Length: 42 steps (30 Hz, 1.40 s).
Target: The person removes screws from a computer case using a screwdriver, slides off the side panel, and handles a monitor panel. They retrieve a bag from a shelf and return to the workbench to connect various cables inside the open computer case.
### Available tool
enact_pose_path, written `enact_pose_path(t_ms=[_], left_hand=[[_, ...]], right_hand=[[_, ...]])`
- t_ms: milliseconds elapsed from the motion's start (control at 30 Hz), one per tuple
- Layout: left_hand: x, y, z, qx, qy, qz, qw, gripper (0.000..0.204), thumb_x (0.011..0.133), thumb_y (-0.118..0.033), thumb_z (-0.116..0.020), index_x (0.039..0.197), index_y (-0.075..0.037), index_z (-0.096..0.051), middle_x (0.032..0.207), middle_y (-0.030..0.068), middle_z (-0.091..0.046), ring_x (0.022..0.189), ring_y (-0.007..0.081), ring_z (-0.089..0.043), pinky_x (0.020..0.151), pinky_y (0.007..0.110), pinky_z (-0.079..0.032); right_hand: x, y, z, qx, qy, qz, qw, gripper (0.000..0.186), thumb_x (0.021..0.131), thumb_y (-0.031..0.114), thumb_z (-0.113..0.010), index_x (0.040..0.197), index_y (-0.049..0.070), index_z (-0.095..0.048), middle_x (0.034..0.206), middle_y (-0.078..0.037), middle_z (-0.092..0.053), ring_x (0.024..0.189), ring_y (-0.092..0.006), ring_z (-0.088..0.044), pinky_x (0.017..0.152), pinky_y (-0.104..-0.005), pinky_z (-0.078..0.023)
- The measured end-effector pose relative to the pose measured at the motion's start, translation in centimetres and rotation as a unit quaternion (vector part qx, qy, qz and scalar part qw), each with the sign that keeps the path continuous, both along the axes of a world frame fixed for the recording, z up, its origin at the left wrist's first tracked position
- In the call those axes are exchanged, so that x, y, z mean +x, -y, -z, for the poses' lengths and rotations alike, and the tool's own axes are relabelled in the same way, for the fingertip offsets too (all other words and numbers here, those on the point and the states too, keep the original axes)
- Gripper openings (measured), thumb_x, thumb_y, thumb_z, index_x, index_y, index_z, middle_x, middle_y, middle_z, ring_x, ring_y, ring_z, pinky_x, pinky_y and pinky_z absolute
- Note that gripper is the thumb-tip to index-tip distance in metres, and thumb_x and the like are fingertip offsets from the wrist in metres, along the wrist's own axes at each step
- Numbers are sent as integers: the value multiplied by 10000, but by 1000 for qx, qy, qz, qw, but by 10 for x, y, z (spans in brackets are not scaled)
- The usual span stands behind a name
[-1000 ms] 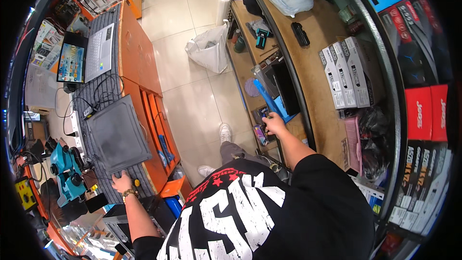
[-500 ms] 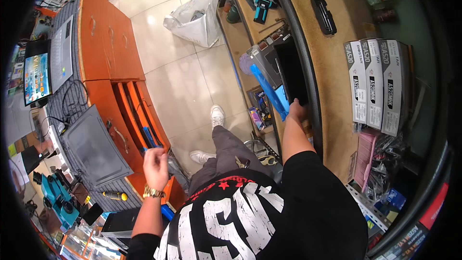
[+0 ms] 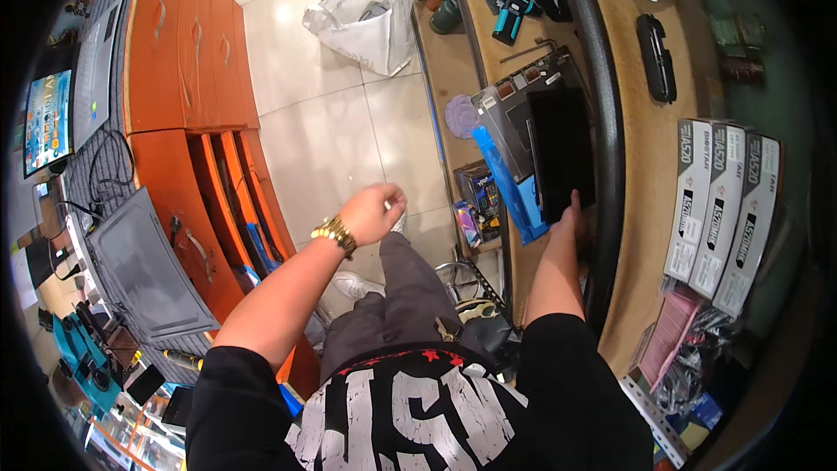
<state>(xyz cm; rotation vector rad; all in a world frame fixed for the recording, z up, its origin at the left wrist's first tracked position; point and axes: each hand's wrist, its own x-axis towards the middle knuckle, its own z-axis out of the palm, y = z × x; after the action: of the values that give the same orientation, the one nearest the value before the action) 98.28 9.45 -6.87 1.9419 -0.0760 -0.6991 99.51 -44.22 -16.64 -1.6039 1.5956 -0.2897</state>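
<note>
Smooth black panel [image 3: 560, 153], glossy floor tiles [image 3: 305, 105], matt wooden shelf [image 3: 643, 170]

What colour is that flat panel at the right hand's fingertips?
The flat panel is black, best seen in the head view.

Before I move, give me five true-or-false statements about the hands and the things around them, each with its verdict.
1. The right hand touches the dark flat panel. True.
2. The left hand rests on the laptop. False: it hangs in the air, well apart from it.
3. A gold-coloured band is around the left wrist. True.
4. The blue wrap lies to the right of the panel. False: it lies to the left.
5. A white bag stands on the floor. True.
</note>
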Motion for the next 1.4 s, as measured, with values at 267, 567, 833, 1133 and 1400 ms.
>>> enact_pose_path(t_ms=[267, 567, 833, 1133, 1400], left_hand=[[58, 56, 21, -62, -94, -54, 992, 234, 1053, -261, -718, 1125, -41, -752, 977, 71, -773, 909, 167, -718, 866, 368, -591], [108, 113, 48, -98, -140, -65, 983, 729, 1002, -363, -746, 1586, 4, -511, 1476, 211, -689, 1393, 318, -646, 1175, 409, -497], [149, 154, 51, -271, -197, -257, 906, 856, 1018, -252, -746, 1671, 96, -315, 1556, 225, -628, 1391, 274, -639, 1147, 365, -497], [189, 165, 70, -84, -101, -280, 951, 272, 1064, -219, -710, 1238, -11, -738, 905, 73, -779, 769, 138, -748, 683, 334, -588], [243, 163, 47, -285, -40, -379, 880, 528, 1032, -256, -701, 1475, 25, -643, 1434, 272, -704, 1350, 331, -683, 1139, 393, -519]], right_hand=[[4, 88, 37, 100, 206, -58, 972, 644, 943, 307, -854, 1450, -26, -637, 1442, -189, -691, 1244, -355, -695, 1100, -487, -580], [25, 84, 19, 214, 215, 1, 953, 564, 977, 303, -785, 1457, 44, -645, 1435, -159, -699, 1258, -354, -694, 1124, -522, -560], [3, 66, 4, 20, 209, 14, 978, 548, 1081, 346, -620, 1537, 42, -596, 1541, -168, -636, 1354, -336, -637, 1235, -548, -431], [-22, -14, -58, -67, 93, 31, 993, 566, 1109, 284, -494, 1597, -2, -519, 1626, -214, -546, 1365, -339, -620, 1221, -453, -445], [-4, -114, -142, -63, -83, 63, 993, 635, 1148, 342, -462, 1679, 0, -394, 1748, -194, -396, 1516, -319, -499, 1299, -442, -342]])
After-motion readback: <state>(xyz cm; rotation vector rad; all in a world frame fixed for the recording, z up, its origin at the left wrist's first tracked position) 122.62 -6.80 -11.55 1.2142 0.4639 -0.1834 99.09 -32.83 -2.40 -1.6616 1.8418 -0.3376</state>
